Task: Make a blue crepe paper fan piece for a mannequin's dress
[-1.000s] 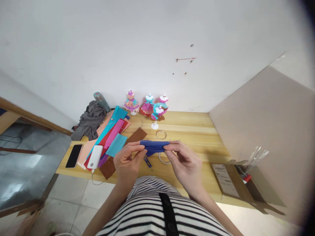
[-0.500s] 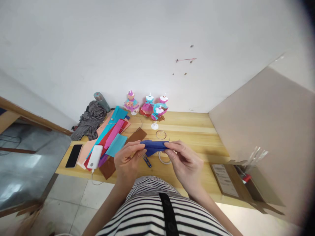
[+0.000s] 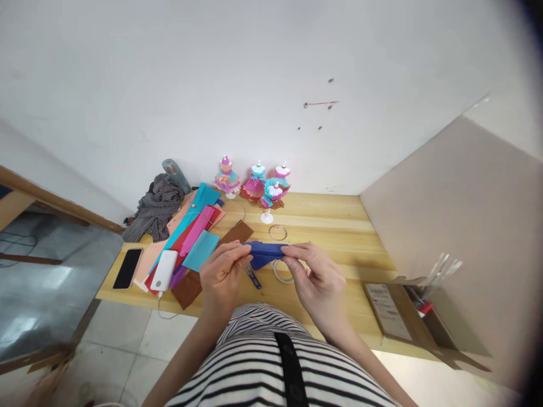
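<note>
The folded blue strip is held above the wooden table, directly between the two hands, its long axis running side to side. The left hand pinches its left end, the right hand its right; neither is nearer.

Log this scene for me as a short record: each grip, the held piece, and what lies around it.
Left grip: pinches one end of a folded thin dark-blue sheet
Right grip: pinches its other end
Held piece: spans both grips, loose flap below; material unclear
Near the grips: small blue tool, white round ring
Back: four small dress-form figures in ruffled colours
Left side: flat coloured sheets, white rectangular device with cable
Right side: open brown cardboard box
</note>
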`<state>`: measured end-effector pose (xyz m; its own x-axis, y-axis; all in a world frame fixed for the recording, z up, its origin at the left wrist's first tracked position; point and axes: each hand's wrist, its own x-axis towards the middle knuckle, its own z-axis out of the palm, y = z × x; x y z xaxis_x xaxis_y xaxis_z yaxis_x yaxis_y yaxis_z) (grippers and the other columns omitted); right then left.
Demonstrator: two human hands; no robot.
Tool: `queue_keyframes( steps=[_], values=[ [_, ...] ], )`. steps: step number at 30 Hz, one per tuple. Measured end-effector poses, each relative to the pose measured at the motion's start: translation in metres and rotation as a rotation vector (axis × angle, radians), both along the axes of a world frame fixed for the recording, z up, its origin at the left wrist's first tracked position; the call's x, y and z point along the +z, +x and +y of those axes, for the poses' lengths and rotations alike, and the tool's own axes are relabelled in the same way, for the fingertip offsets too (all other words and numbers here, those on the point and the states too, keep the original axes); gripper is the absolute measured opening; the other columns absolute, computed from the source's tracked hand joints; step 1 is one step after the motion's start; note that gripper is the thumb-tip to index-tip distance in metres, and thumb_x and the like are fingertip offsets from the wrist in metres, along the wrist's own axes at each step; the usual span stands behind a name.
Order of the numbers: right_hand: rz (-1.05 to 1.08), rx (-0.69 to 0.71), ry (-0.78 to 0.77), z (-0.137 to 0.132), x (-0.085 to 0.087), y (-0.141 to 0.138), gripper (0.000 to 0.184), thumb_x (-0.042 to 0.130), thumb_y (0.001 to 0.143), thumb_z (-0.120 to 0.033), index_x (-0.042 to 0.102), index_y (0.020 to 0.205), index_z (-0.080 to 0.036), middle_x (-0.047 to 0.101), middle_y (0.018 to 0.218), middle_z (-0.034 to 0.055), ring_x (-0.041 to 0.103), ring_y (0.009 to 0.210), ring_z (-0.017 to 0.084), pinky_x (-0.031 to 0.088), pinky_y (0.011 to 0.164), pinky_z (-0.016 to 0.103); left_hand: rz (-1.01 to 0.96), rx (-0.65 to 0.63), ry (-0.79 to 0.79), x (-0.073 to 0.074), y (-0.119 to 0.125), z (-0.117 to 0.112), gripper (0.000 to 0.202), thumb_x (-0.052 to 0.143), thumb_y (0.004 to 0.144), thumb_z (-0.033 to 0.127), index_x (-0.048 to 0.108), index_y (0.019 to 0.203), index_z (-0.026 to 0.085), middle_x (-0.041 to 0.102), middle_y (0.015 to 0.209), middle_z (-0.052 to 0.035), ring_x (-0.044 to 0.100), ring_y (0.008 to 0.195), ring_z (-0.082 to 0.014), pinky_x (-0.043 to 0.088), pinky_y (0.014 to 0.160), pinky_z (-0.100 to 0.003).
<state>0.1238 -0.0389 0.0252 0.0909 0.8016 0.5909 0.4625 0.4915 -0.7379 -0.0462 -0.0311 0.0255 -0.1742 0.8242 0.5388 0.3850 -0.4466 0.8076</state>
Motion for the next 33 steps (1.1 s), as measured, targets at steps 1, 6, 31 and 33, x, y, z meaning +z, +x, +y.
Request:
queue_keyframes(
  steps=[1,6,31,33],
  values=[
    [-0.005,-0.004,-0.004,-0.0001,0.0003,-0.0001,0.014,0.059,0.088,-0.013,0.069,0.090,-0.023,0.072,0.080,0.0046,0.068,0.070,0.018,0.056,0.062,0.030,-0.002,0.007,-0.005,0.0002,0.0007,-0.0003,0.009,0.073,0.078,0.019,0.077,0.085,0.023,0.077,0.082,-0.0032,0.073,0.082,-0.0190,0.061,0.076,-0.030],
    [-0.030,-0.008,-0.031,-0.0013,0.0009,-0.0001,0.014,0.059,0.088,-0.012,0.067,0.089,-0.023,0.073,0.081,0.0031,0.069,0.071,0.017,0.056,0.062,0.028,0.001,0.034,-0.012,-0.0010,0.0022,-0.0012,0.009,0.073,0.077,0.018,0.077,0.084,0.022,0.077,0.081,-0.0031,0.073,0.078,-0.0179,0.061,0.075,-0.029],
    [0.114,0.029,-0.079,-0.0035,-0.0031,0.0024,0.011,0.062,0.086,-0.015,0.070,0.088,-0.023,0.071,0.084,0.0036,0.067,0.075,0.018,0.056,0.066,0.030,-0.228,-0.046,-0.200,0.0002,0.0048,-0.0059,0.005,0.075,0.073,0.019,0.076,0.078,0.020,0.075,0.082,-0.0038,0.071,0.072,-0.0165,0.059,0.067,-0.027],
    [0.119,0.036,-0.074,-0.0035,-0.0033,0.0019,0.013,0.063,0.086,-0.013,0.070,0.089,-0.023,0.070,0.083,0.0032,0.067,0.074,0.017,0.055,0.066,0.030,-0.189,-0.050,-0.149,0.0009,0.0039,-0.0046,0.007,0.074,0.074,0.017,0.077,0.079,0.021,0.076,0.080,-0.0030,0.071,0.072,-0.0160,0.059,0.067,-0.026]
  ],
)
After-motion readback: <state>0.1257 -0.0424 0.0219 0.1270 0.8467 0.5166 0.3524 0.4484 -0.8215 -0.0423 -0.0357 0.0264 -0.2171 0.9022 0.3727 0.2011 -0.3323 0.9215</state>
